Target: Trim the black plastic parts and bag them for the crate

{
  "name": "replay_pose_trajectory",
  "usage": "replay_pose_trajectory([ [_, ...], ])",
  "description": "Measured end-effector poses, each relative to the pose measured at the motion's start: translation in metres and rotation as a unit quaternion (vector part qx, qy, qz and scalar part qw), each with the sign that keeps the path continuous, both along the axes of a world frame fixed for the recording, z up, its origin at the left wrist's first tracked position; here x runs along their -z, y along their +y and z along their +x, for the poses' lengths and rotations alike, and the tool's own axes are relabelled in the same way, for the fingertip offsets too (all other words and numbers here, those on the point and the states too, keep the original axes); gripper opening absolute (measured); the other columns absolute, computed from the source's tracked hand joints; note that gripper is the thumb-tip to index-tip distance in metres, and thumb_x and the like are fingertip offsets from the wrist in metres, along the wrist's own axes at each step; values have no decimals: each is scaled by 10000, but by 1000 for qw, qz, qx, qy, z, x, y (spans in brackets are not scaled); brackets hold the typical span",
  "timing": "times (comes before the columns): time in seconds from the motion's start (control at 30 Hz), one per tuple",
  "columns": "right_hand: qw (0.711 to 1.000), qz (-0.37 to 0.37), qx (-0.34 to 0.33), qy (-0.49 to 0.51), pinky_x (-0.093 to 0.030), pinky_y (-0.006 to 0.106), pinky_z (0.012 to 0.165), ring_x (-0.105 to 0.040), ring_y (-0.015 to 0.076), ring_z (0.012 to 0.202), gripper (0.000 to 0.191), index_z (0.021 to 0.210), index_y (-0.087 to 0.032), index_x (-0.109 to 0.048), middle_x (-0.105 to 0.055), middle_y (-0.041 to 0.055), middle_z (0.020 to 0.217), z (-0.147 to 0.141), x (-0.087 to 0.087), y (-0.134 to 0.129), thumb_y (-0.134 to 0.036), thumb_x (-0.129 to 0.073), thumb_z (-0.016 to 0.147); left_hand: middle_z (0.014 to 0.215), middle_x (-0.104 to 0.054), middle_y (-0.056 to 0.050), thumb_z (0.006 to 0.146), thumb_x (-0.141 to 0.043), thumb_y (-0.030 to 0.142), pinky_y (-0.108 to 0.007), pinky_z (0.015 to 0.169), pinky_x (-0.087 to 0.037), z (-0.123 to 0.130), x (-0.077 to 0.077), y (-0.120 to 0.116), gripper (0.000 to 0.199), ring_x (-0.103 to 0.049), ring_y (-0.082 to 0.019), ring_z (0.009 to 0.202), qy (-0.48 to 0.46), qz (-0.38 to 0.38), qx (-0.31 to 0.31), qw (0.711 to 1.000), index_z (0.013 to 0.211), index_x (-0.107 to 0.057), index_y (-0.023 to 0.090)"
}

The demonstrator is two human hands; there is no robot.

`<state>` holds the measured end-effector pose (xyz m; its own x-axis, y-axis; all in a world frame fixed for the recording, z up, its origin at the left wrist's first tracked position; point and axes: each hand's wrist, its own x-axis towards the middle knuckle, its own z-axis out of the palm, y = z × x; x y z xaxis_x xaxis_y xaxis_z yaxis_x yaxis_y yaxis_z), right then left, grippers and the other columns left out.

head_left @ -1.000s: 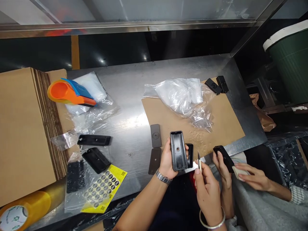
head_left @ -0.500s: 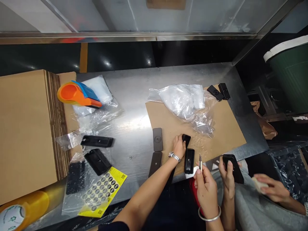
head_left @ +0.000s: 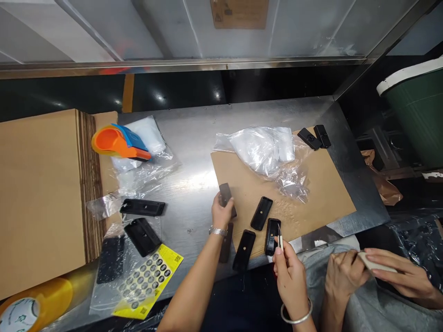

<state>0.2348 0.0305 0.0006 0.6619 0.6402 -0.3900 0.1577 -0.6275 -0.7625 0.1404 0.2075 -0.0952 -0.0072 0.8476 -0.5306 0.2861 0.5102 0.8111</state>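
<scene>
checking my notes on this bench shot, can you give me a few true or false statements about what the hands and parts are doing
1. The left hand grips a flat dark plate. True.
2. The right hand holds an orange tape dispenser. False: it pinches a thin pale tool; the tape dispenser lies far left on the table.
3. Three black housings lie on the brown cardboard sheet. True.
4. The yellow sticker sheet lies on the cardboard sheet. False: it lies on the metal table, near the front-left edge.
5. Another person's hands show at the lower right. True.
</scene>
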Motion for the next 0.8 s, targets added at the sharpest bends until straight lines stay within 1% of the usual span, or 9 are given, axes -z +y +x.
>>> replay_pose_trajectory([
  [0.07, 998, -8, -25, 50, -412, 190, 469, -511, 98, 511, 369, 1095, -179, -526, -549, -15, 617, -2, -4, 0, -411, -374, 851, 1042, -541, -155, 732, -347, 438, -419, 781, -443, -1, -18, -1, 511, -539, -261, 937, -85, -28, 19, 996, 1082, -498, 98],
  [0.13, 996, -7, -46, 72, -418, 190, 494, -515, 97, 525, 345, 1062, -183, -520, -541, -14, 630, -4, -11, 2, -403, -339, 867, 973, -573, -126, 755, -298, 480, -377, 682, -478, 2, -39, -7, 501, -578, -221, 795, -226, -81, 15, 971, 979, -560, 117],
  [0.17, 996, -3, -59, 72, -417, 188, 504, -516, 96, 526, 326, 1013, -184, -529, -533, -16, 624, -5, -15, 3, -396, -324, 874, 939, -580, -104, 759, -319, 502, -349, 646, -482, 4, -49, -11, 486, -578, -196, 739, -321, -118, -2, 940, 952, -572, 134],
  [0.23, 994, -2, -94, 53, -398, 183, 500, -512, 94, 513, 302, 891, -188, -531, -514, -22, 589, -7, -23, 6, -378, -296, 885, 847, -580, -55, 766, -379, 531, -287, 586, -476, 10, -67, -19, 447, -557, -144, 645, -479, -186, -45, 857, 938, -577, 169],
  [0.27, 993, -6, -114, 32, -380, 182, 489, -507, 95, 500, 300, 837, -191, -520, -504, -25, 564, -8, -27, 7, -369, -283, 890, 802, -572, -38, 768, -398, 541, -263, 562, -470, 14, -74, -22, 438, -543, -126, 611, -526, -208, -62, 822, 939, -577, 179],
  [0.3, 991, -13, -135, 3, -359, 184, 477, -501, 97, 484, 303, 792, -194, -505, -498, -26, 542, -9, -31, 8, -359, -271, 894, 765, -564, -27, 772, -399, 550, -245, 541, -464, 17, -80, -25, 441, -532, -115, 586, -547, -219, -69, 805, 941, -579, 184],
  [0.37, 982, -31, -175, -68, -307, 197, 454, -491, 104, 451, 315, 724, -200, -473, -502, -23, 509, -9, -36, 9, -343, -255, 901, 741, -559, -26, 773, -390, 569, -233, 525, -461, 22, -88, -30, 467, -529, -112, 572, -557, -227, -71, 796, 945, -581, 180],
  [0.53, 940, -91, -237, -228, -179, 241, 422, -515, 129, 390, 340, 696, -206, -465, -548, -11, 471, -6, -43, 6, -334, -237, 913, 758, -576, -44, 792, -354, 561, -237, 524, -468, 24, -96, -34, 479, -545, -119, 577, -530, -243, -50, 811, 926, -586, 164],
  [0.8, 903, -128, -277, -303, -100, 262, 412, -519, 138, 347, 364, 666, -209, -470, -568, -10, 441, -4, -46, 4, -347, -244, 915, 753, -580, -47, 812, -342, 508, -248, 530, -476, 23, -100, -36, 447, -549, -123, 573, -506, -281, -29, 815, 837, -596, 141],
])
